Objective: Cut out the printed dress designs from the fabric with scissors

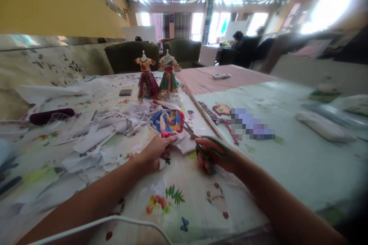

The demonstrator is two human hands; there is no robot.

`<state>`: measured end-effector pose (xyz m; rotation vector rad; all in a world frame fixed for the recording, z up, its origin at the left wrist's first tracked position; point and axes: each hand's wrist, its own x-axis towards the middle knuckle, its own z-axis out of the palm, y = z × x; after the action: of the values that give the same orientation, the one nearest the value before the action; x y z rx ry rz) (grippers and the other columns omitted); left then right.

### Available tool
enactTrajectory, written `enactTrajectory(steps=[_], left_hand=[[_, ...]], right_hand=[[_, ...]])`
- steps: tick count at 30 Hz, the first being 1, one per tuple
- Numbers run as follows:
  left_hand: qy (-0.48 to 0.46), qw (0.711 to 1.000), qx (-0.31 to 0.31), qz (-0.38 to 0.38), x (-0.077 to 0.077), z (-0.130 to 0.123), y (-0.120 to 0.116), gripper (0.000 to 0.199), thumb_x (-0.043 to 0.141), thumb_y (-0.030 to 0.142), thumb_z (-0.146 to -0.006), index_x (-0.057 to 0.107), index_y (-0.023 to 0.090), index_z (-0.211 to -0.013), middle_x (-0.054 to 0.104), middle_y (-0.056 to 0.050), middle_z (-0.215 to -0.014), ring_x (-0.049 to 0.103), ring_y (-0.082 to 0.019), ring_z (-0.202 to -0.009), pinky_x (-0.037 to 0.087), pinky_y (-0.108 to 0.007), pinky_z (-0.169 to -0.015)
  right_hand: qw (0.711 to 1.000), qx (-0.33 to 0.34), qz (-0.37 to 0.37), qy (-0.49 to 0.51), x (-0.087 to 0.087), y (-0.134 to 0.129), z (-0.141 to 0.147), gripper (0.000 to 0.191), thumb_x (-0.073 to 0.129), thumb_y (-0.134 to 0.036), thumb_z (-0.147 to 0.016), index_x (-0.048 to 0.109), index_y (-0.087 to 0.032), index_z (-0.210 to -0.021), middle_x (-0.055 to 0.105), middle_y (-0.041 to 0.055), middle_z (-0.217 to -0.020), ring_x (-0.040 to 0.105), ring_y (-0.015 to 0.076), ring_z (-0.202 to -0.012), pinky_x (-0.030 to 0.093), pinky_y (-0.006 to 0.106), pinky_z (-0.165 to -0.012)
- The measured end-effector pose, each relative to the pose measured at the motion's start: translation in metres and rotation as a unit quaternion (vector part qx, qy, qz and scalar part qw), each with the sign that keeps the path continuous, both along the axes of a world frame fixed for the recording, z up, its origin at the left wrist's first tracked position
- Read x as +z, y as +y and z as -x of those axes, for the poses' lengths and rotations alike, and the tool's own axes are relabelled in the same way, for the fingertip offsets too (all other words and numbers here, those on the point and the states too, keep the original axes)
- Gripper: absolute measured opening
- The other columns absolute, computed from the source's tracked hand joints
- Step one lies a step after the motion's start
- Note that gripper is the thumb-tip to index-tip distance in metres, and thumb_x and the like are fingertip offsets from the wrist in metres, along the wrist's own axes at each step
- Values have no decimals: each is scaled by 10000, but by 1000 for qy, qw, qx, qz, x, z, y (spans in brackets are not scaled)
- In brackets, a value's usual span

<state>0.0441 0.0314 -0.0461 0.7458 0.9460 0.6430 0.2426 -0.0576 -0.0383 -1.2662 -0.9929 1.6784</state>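
My left hand (pixel 156 151) pinches the lower edge of a printed fabric piece (pixel 168 121), blue and yellow with a red border and white material around it. In my right hand (pixel 211 155) is a pair of green-handled scissors (pixel 191 130), fingers wrapped through the handles. The blades point up and left and reach the right side of the red border. White fabric hangs below the print, between my hands. Crumpled white scraps (pixel 94 138) lie to the left of my left hand.
Two small dress forms in costumes, one maroon and yellow (pixel 148 80), one green (pixel 169 78), stand at the back. Cut patterned pieces (pixel 221 109) lie right. A white cable (pixel 126 219) crosses the front. A dark maroon case (pixel 51 116) lies left. A person (pixel 238 40) sits far back.
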Motion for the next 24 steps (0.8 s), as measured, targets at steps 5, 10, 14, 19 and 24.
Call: enactTrajectory(steps=[5, 10, 14, 19, 24], left_hand=[[-32, 999, 21, 34, 3, 0, 1, 205, 634, 225, -899, 497, 178, -754, 438, 68, -511, 286, -31, -351, 173, -135, -335], [-73, 996, 28, 51, 23, 3, 0, 158, 519, 186, -963, 561, 142, -816, 549, 0, -576, 486, -74, -431, 379, -151, -393], [-149, 984, 96, 9, 47, 9, 2, 110, 528, 132, -956, 614, 135, -889, 621, -13, -652, 577, -83, -521, 506, -170, -518], [-210, 963, 161, -46, 68, 21, 9, 75, 630, 44, -845, 664, 108, -825, 634, -11, -629, 586, -82, -532, 534, -185, -564], [-212, 953, 194, -95, 76, 35, 18, 102, 748, 53, -695, 670, 112, -726, 631, 3, -584, 561, -76, -504, 511, -188, -541]], right_hand=[[998, -57, 3, 5, -4, 6, -5, 372, 672, -559, -811, 622, -194, -763, 687, 18, -558, 584, 140, -409, 473, 249, -425], [990, -125, -65, -1, -7, 9, 3, 421, 690, -595, -774, 589, -193, -844, 655, 1, -557, 550, 140, -410, 444, 251, -407], [966, -177, -188, -16, 4, 3, 18, 483, 710, -626, -788, 561, -208, -976, 622, -42, -620, 556, 120, -485, 424, 222, -466], [972, -35, -231, -31, 31, -4, 45, 675, 748, -701, -744, 566, -171, -1121, 625, -4, -734, 605, 142, -570, 461, 256, -549], [950, 55, -306, -18, 50, 2, 70, 702, 639, -773, -796, 575, -156, -1123, 590, 15, -777, 532, 140, -655, 449, 274, -619]])
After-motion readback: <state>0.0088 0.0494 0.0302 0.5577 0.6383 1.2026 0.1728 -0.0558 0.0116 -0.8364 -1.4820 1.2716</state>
